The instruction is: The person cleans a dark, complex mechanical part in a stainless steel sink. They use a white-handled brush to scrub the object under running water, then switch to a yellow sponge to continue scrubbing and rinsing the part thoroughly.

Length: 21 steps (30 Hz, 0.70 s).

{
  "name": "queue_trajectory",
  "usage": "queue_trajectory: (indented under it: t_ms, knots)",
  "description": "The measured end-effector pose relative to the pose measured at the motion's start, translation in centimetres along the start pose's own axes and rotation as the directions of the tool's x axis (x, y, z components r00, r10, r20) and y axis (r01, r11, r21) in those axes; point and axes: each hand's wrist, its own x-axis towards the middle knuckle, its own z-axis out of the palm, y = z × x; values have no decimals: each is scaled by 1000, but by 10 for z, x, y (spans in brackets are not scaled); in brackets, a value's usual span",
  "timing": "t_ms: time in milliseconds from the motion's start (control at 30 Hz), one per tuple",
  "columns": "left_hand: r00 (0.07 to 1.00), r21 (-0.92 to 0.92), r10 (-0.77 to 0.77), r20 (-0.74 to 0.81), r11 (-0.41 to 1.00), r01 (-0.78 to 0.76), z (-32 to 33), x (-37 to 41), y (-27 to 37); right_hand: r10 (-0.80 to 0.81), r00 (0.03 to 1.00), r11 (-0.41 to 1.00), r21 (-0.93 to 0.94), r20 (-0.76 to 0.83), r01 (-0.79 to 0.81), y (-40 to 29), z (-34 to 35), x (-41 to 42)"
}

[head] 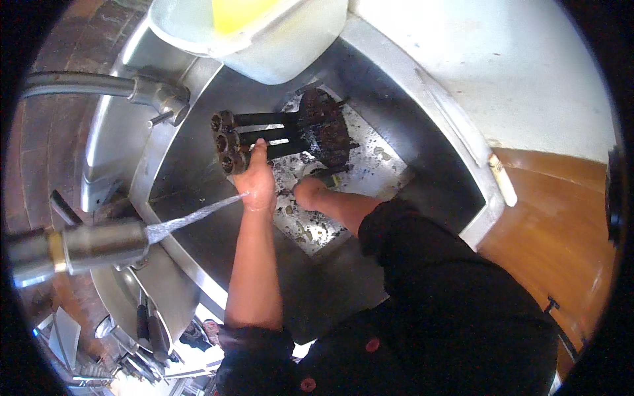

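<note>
My left hand [256, 180] grips a dirty cast-iron gas burner [270, 134] near the ends of its three tubes. The burner's round, crusted head [324, 128] points away to the right over the bottom of a steel sink [208, 205]. Below that head, my right hand [308, 194] is closed around a small scrubbing tool [328, 174]; fingers and shadow hide most of it, so its exact kind is unclear. A stream of water [198, 215] from a metal faucet [106, 246] strikes my left wrist. Dark debris is scattered over a wet, shiny metal sheet [381, 163] beneath the burner.
A white plastic tub [277, 57] with something yellow inside overhangs the sink's far side. Another metal spout [161, 96] reaches in from the left. Pans and utensils [143, 317] stand at lower left. A pale wall [500, 74] borders the right rim.
</note>
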Motion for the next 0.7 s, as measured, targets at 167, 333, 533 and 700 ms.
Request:
queue_trajectory:
  t_ms: [167,333,533,700]
  knots:
    - [997,-8,-65,-37,998,65,-5,8,-6,358,926,933,62,-117,-353,35,82,42]
    - [991,101,61,-120,994,-49,-7,7,-13,126,990,991,39,57,-128,36,60,0]
    - [953,-179,-138,-270,980,92,-6,1,-29,177,983,686,711,44,-155,10,-110,-118]
    - [876,-422,-335,-347,890,173,-14,-28,-22,151,980,360,930,-133,71,8,-222,-169]
